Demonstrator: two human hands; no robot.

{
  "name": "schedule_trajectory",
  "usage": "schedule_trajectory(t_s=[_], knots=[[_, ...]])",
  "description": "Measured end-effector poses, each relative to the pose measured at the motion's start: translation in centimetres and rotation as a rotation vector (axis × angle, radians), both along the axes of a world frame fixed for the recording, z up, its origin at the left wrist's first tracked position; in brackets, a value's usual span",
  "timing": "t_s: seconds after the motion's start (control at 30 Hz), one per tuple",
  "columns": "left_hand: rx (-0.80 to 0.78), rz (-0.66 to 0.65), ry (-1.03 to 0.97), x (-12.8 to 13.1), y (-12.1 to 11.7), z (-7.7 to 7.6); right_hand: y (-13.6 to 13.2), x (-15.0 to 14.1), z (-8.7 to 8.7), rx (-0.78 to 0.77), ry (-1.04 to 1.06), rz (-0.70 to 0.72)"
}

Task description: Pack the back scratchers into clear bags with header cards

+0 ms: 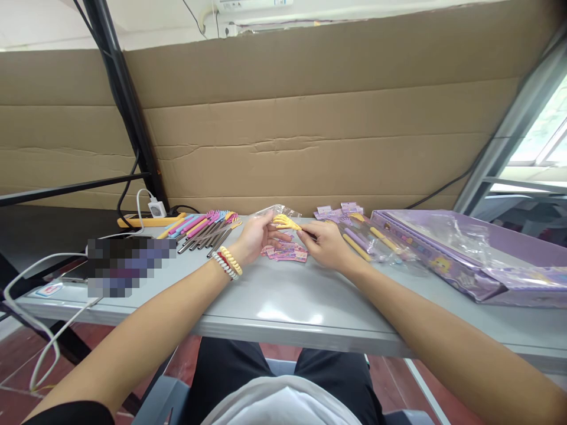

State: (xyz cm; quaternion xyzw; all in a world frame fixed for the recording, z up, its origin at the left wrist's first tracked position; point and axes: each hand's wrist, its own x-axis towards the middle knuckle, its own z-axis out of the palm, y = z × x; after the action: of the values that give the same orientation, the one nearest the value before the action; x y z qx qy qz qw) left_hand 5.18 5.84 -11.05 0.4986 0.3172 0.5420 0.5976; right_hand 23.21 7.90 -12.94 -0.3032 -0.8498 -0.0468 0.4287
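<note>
A back scratcher with a yellow claw-shaped head (286, 222) is held up over the middle of the table. My right hand (325, 242) is closed round its stem, just behind the head. Facing it, my left hand (257, 239) has a clear plastic bag (283, 209) pinched near the thumb, its lower fingers curved beneath the yellow head. Part of the bag is hidden by the left hand. Below and between both hands lie several pink printed cards (287, 252) on the grey table (283, 295).
Several back scratchers (201, 227) with metal stems lie in a pile left of my hands. To the right are bagged ones (381, 236), more cards (348, 209) and a purple box (460, 277) with clear bags. A charger (156, 206) and white cable stand far left; cardboard (310, 118) walls the back.
</note>
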Motion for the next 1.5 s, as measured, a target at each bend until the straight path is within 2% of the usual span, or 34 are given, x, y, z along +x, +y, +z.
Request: schedule_trajectory(t_s=[0.2,0.37,0.77,1.07,1.5], knots=[[0.066,0.036,0.022,-0.10,0.10,0.08,-0.28,-0.11,0.22,-0.007,0.016,0.015],[0.055,0.066,0.033,-0.21,0.08,0.17,-0.35,-0.05,0.27,0.001,0.008,0.035],[0.065,-0.074,0.146,-0.25,0.31,-0.34,-0.43,0.05,0.36,-0.045,-0.007,0.011],[0.102,0.102,0.082,-0.24,0.28,0.01,-0.70,-0.07,0.67,-0.058,-0.015,0.057],[0.065,0.040,0.066,-0.11,0.12,-0.26,-0.34,0.10,0.19,-0.040,-0.043,0.067]])
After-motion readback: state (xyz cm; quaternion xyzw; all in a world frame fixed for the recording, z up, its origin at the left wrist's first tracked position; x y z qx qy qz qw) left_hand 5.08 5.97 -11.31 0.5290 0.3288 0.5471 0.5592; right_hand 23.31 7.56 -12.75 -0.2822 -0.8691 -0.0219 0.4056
